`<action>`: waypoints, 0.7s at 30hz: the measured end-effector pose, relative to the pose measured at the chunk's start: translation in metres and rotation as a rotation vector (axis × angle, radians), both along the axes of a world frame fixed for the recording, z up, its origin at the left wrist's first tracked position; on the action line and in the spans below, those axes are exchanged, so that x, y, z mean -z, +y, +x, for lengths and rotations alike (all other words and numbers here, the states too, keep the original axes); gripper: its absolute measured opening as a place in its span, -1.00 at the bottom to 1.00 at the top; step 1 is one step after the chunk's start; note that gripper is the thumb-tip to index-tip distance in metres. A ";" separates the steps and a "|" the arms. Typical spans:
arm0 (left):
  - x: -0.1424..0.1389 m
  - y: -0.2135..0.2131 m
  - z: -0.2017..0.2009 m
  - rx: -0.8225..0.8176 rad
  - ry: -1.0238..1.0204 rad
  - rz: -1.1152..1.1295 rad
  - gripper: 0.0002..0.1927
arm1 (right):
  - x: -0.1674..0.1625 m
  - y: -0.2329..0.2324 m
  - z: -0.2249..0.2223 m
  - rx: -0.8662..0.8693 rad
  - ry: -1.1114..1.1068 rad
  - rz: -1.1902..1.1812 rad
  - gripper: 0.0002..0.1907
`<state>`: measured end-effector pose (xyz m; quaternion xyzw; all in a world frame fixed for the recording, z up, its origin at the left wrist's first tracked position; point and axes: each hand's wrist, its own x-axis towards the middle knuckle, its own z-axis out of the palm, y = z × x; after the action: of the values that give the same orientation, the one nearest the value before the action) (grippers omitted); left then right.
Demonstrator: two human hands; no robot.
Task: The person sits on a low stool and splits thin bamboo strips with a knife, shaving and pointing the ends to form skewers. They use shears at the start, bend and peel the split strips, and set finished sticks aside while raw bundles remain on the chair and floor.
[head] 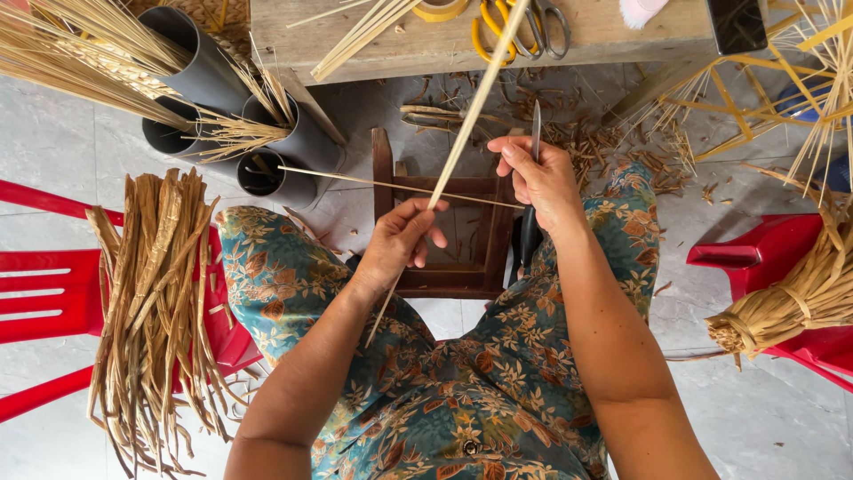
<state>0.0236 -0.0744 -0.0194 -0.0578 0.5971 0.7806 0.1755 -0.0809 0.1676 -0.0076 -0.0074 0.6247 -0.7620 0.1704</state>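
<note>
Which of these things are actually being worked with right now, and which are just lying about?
In use:
- left hand holding the long pale strip
- right hand gripping the knife
- thin stick crossing between the hands

Lying about:
- scissors and tape roll on the wooden bench
- dried strips on the red chair
- grey tubes of straw
- small wooden stool

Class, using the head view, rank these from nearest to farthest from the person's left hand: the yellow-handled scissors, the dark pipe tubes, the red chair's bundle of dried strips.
1. Dark pipe tubes, upper left of the left hand.
2. Bundle of dried strips, far left on the red chair.
3. Yellow-handled scissors, top, on the wooden bench.
</note>
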 end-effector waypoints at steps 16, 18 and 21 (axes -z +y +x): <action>0.008 -0.019 -0.076 -0.267 0.426 -0.517 -0.73 | 0.009 0.017 -0.005 0.321 0.105 -0.068 -0.82; 0.002 -0.026 -0.088 -0.325 0.543 -0.411 -0.75 | 0.013 0.020 -0.004 0.271 0.121 0.021 -0.80; -0.002 -0.038 -0.100 -0.356 0.671 -0.488 -0.81 | 0.034 0.010 -0.004 0.085 0.282 0.289 -0.76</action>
<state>-0.0766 -0.1122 -0.0177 0.0569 0.7683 0.6105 -0.1836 -0.0847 0.1778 -0.0413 -0.0628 0.7451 -0.6623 0.0483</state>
